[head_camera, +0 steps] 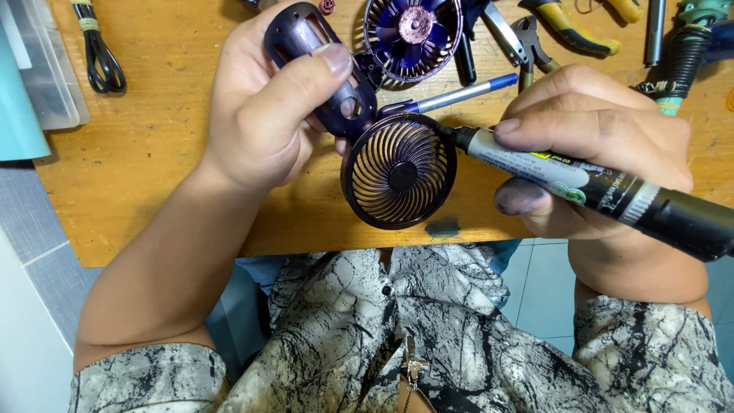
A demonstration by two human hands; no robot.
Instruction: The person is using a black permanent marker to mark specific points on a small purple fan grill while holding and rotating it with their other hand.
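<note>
The left hand [260, 115] grips the dark purple fan shell [325, 73] by its handle, round grille [399, 172] facing up. The right hand [596, 145] holds a black marker [604, 191], tip touching the grille's rim, above the wooden counter [176, 153]. Pliers [550, 34] lie beyond.

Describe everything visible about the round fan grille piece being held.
The fan grille piece is dark purple, glossy plastic: a round guard of spiral ribs around a solid hub, joined to an oval handle shell with cut-outs. The left hand holds the handle over the wooden table; the marker in the right hand tips against its rim.
</note>
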